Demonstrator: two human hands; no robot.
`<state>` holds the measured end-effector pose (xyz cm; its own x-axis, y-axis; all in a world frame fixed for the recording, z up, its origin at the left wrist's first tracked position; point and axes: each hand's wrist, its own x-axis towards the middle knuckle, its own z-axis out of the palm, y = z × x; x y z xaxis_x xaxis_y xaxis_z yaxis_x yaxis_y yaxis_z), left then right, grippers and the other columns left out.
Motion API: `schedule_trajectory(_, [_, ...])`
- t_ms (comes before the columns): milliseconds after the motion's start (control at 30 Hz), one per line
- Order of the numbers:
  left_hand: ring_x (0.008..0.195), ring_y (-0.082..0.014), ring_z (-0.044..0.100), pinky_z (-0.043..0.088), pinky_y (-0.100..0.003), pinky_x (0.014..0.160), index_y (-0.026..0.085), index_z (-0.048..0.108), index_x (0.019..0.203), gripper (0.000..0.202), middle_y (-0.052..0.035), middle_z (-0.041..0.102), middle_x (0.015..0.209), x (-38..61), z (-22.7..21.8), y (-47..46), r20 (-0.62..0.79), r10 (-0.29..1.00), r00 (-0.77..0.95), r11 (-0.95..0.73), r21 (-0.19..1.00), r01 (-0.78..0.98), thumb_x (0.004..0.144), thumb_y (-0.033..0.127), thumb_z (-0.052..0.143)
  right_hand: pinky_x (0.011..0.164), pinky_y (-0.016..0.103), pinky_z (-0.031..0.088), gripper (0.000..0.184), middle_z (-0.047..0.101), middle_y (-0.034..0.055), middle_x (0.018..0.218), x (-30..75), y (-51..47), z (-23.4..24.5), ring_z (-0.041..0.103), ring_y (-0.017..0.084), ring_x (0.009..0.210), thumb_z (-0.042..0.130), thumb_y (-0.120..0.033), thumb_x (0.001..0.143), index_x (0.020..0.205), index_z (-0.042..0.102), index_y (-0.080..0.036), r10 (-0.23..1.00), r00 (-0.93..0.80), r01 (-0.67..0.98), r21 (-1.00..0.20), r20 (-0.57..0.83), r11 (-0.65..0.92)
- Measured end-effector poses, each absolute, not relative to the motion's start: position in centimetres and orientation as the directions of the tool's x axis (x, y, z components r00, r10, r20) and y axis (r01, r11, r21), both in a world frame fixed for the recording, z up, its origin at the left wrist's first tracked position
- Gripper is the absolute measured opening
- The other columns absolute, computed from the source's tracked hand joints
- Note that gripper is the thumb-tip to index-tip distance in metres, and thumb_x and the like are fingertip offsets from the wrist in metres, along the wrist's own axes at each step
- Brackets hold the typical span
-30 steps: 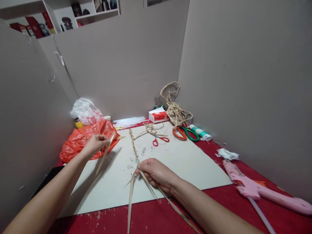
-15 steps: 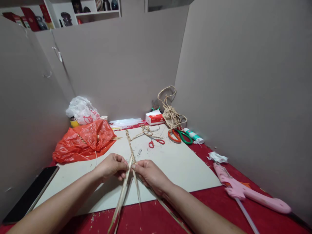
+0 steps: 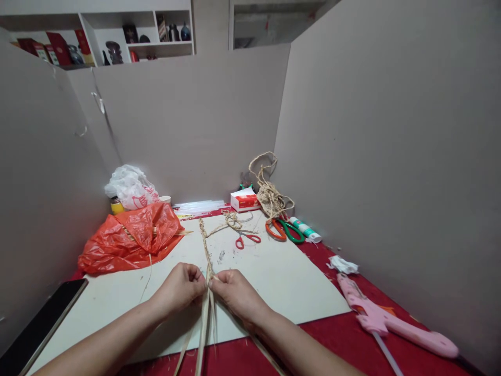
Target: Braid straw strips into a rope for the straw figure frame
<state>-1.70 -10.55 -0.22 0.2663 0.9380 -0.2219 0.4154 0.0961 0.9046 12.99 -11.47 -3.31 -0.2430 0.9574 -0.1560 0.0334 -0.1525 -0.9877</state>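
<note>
A narrow straw braid (image 3: pixel 204 243) lies lengthwise on the pale board (image 3: pixel 274 292), its finished-looking plaited part pointing away from me. Loose flat straw strands (image 3: pixel 202 329) fan out from its near end and hang over the board's front edge. My left hand (image 3: pixel 183 287) pinches strands at the left of the braid's near end, fingers curled. Close beside it, my right hand (image 3: pixel 235 292) grips the braid end between thumb and forefinger. The fingertips almost meet, hiding part of the crossing strands.
Red-handled scissors (image 3: pixel 247 240) and a tangled straw cord (image 3: pixel 233 222) lie farther back. An orange plastic bag (image 3: pixel 133 237) and a phone (image 3: pixel 43 326) are at left. A pink glue gun (image 3: pixel 391 318), larger scissors (image 3: pixel 287 231) and a rope bundle (image 3: pixel 272 198) are at right.
The view has tilted up a little. My left hand's fingers have curled in more, and the loose strands have shifted, with one now separate at the left.
</note>
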Motion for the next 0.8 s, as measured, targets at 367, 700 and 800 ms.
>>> schedule_trajectory(367, [0.04, -0.0064, 0.039, 0.028, -0.02, 0.043, 0.014, 0.05, 0.059, 0.019, 0.0056, 0.044, 0.043, -1.5, -0.6, -10.9, -0.166, 0.949, 0.269, 0.08, 0.949, 0.303, 0.06, 0.03, 0.062, 0.043, 0.02, 0.02, 0.028, 0.038, -0.0057, 0.046, 12.9, -11.6, -3.0, 0.029, 0.005, 0.044, 0.059, -0.035, 0.067, 0.053, 0.047, -0.015, 0.966, -0.228, -0.016, -0.992, -0.122, -0.129])
schedule_trajectory(700, [0.07, -0.0115, 0.055, 0.045, -0.025, 0.068, 0.016, 0.052, 0.076, 0.025, -0.0023, 0.061, 0.075, -2.4, 6.3, -13.2, 0.105, 0.955, 0.276, -0.158, 0.971, 0.179, 0.073, 0.039, 0.062, 0.044, 0.02, 0.024, 0.025, 0.044, -0.0038, 0.047, 12.9, -11.1, -3.8, 0.036, 0.008, 0.045, 0.059, -0.034, 0.066, 0.054, 0.05, -0.014, 0.97, -0.188, 0.08, -0.986, -0.156, -0.144])
schedule_trajectory(800, [0.068, -0.0133, 0.058, 0.048, -0.027, 0.065, 0.019, 0.048, 0.082, 0.024, -0.0005, 0.06, 0.07, -4.2, 10.6, -13.9, 0.123, 0.975, 0.185, -0.147, 0.982, 0.122, 0.077, 0.041, 0.057, 0.045, 0.02, 0.024, 0.021, 0.042, -0.004, 0.047, 12.9, -11.1, -3.8, 0.036, 0.008, 0.047, 0.057, -0.03, 0.066, 0.054, 0.051, -0.014, 0.973, -0.169, 0.106, -0.985, -0.154, -0.138])
